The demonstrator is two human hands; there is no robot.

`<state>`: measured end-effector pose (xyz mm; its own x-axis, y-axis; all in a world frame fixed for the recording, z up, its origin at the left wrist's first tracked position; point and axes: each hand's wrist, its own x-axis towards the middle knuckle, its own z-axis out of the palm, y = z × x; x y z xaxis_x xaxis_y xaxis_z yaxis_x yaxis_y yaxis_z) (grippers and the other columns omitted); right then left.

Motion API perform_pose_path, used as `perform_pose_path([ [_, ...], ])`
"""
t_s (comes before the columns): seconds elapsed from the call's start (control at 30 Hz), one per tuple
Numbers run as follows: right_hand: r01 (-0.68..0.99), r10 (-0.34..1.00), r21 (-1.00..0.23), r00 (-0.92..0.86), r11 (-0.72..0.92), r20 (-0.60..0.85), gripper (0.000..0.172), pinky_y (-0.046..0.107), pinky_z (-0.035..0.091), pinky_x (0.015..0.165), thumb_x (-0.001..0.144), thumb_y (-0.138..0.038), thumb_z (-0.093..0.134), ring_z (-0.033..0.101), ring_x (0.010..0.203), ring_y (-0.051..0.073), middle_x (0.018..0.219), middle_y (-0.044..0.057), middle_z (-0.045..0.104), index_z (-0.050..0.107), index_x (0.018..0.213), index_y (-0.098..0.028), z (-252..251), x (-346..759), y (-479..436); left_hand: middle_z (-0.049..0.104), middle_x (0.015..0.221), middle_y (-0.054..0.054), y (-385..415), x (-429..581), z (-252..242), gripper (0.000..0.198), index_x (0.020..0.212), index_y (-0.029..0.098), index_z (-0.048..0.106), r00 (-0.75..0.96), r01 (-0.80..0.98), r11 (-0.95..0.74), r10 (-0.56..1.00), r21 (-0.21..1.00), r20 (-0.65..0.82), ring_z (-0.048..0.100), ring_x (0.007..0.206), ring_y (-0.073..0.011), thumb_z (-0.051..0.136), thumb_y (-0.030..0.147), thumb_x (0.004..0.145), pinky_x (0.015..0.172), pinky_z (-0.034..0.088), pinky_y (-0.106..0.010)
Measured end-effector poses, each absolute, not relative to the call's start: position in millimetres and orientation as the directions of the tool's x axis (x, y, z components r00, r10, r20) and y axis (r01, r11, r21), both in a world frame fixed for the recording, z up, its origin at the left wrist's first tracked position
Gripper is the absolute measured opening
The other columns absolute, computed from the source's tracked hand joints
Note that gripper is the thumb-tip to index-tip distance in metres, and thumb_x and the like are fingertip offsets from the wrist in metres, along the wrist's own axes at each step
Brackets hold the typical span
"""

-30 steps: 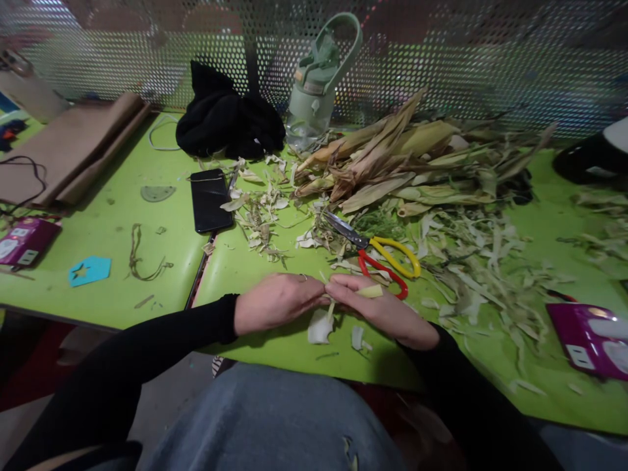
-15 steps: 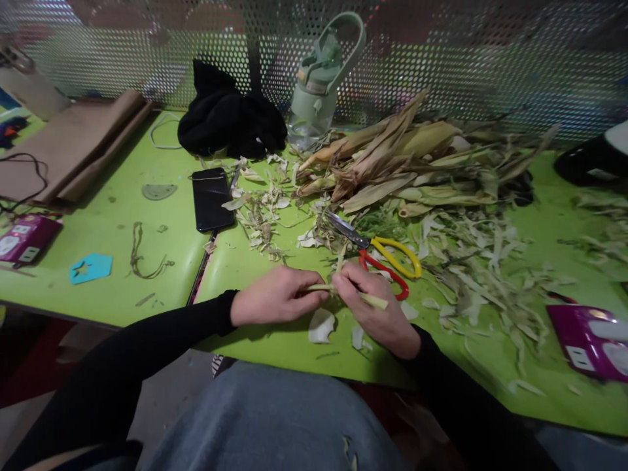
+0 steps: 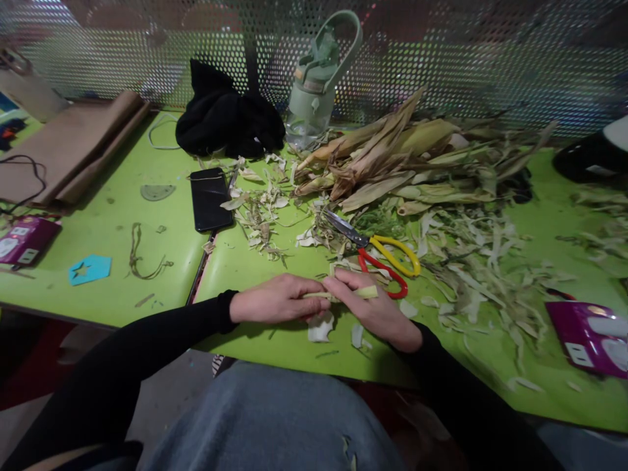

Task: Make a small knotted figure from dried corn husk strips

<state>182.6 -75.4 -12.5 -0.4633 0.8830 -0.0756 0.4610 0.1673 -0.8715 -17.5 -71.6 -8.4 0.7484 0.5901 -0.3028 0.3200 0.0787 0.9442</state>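
Note:
My left hand [image 3: 277, 301] and my right hand [image 3: 375, 307] meet at the near edge of the green table [image 3: 112, 288]. Both are closed on one pale strip of corn husk [image 3: 366, 292] that runs sideways between them; its free end sticks out past my right fingers. Small husk scraps [image 3: 320, 327] lie just under my hands. Scissors with one red and one yellow handle [image 3: 387, 258] lie right behind my right hand, blades pointing to the back left.
A pile of dried corn husks [image 3: 392, 160] fills the back right, with shredded strips [image 3: 471, 268] spread in front. A black phone [image 3: 210, 198], black cloth [image 3: 228, 121], green bottle [image 3: 316, 85], blue tag [image 3: 89, 269] and purple packets [image 3: 591, 337] lie around.
My right hand rose and turned the husk strip, then came back down. The strip now lies nearly level between both hands.

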Motion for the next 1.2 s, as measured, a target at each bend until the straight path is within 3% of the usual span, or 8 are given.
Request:
perform_pose_path([
  [0.2,0.455,0.958,-0.866,-0.275,0.208,0.085,0.042,0.029,0.026,0.051,0.096,-0.035,0.048,0.029,0.052,0.011,0.057,-0.006,0.029,0.029,0.061,-0.023,-15.1,175.9,-80.8,0.054,0.065,0.004,-72.6,-13.4,-4.2,0.03,0.081,0.015,0.055,0.741,0.162,0.36,0.571,0.919,-0.354,0.047,0.057,-0.0059,0.054,0.041,0.094,0.057,0.038,-0.02],
  [0.5,0.48,0.965,-0.842,-0.206,0.246,0.164,0.043,0.028,0.026,0.051,0.095,-0.032,0.049,0.029,0.05,0.01,0.056,-0.006,0.027,0.027,0.06,-0.023,-17.0,175.3,-82.3,0.046,0.065,0.006,-78.1,-11.6,-2.9,0.025,0.077,0.016,0.051,0.748,0.167,0.253,0.597,0.953,-0.289,0.037,0.057,-0.0061,0.049,0.032,0.096,0.055,0.032,-0.02],
  [0.67,0.456,0.968,-0.866,-0.226,0.203,0.108,0.043,0.028,0.025,0.051,0.096,-0.037,0.05,0.029,0.052,0.01,0.057,-0.006,0.028,0.028,0.061,-0.023,-20.3,176.0,-80.4,0.042,0.067,0.005,-79.7,-11.1,-5.5,0.026,0.073,0.016,0.047,0.731,0.253,-0.044,0.663,0.967,-0.161,0.038,0.063,-0.008,0.05,0.031,0.094,0.06,0.031,-0.022],
  [0.73,0.417,0.979,-0.9,-0.199,0.13,0.049,0.046,0.028,0.025,0.05,0.095,-0.043,0.051,0.029,0.052,0.01,0.058,-0.006,0.028,0.029,0.061,-0.023,-20.3,177.2,-79.4,0.045,0.069,0.004,-80.1,-10.6,-6.2,0.027,0.074,0.017,0.048,0.716,0.252,-0.049,0.682,0.966,-0.152,0.041,0.064,-0.0089,0.048,0.033,0.096,0.062,0.034,-0.023],
  [0.9,0.137,0.959,-0.982,-0.236,-0.13,-0.159,0.047,0.026,0.028,0.044,0.089,-0.065,0.054,0.032,0.048,0.01,0.058,-0.006,0.036,0.046,0.069,-0.023,-19.1,179.6,-79.9,0.052,0.075,0.001,-78.2,-11.2,-8.4,0.021,0.083,0.016,0.051,0.629,0.152,0.162,0.745,0.975,-0.222,0.047,0.067,-0.0101,0.048,0.032,0.095,0.065,0.039,-0.023],
  [1.03,0.044,0.952,-0.98,-0.23,-0.195,-0.2,0.048,0.024,0.029,0.042,0.085,-0.07,0.055,0.036,0.047,0.009,0.058,-0.006,0.039,0.051,0.074,-0.023,-21.4,179.9,-79.2,0.055,0.083,-0.001,-74.1,-14.6,-11.5,0.009,0.095,0.015,0.055,0.525,0.054,0.083,0.845,0.995,-0.099,0.048,0.072,-0.0105,0.05,0.023,0.093,0.067,0.041,-0.023],
  [1.13,0.005,0.947,-0.971,-0.217,-0.24,-0.235,0.049,0.023,0.028,0.041,0.086,-0.07,0.053,0.035,0.046,0.008,0.057,-0.007,0.039,0.051,0.076,-0.022,-22.4,180.3,-77.0,0.059,0.094,-0.006,-72.1,-16.1,-15.5,0.019,0.103,0.016,0.058,0.51,0.071,-0.027,0.86,0.997,-0.014,0.053,0.079,-0.0129,0.042,0.015,0.094,0.072,0.045,-0.027],
  [1.2,-0.01,0.945,-0.969,-0.224,-0.246,-0.237,0.049,0.022,0.026,0.04,0.087,-0.07,0.054,0.033,0.044,0.007,0.056,-0.007,0.038,0.05,0.074,-0.022,-21.3,180.1,-76.0,0.061,0.11,-0.009,-72.1,-15.7,-18.4,0.025,0.11,0.017,0.059,0.498,0.109,-0.145,0.864,0.983,0.073,0.057,0.095,-0.0164,0.047,0.01,0.089,0.082,0.048,-0.03],
])
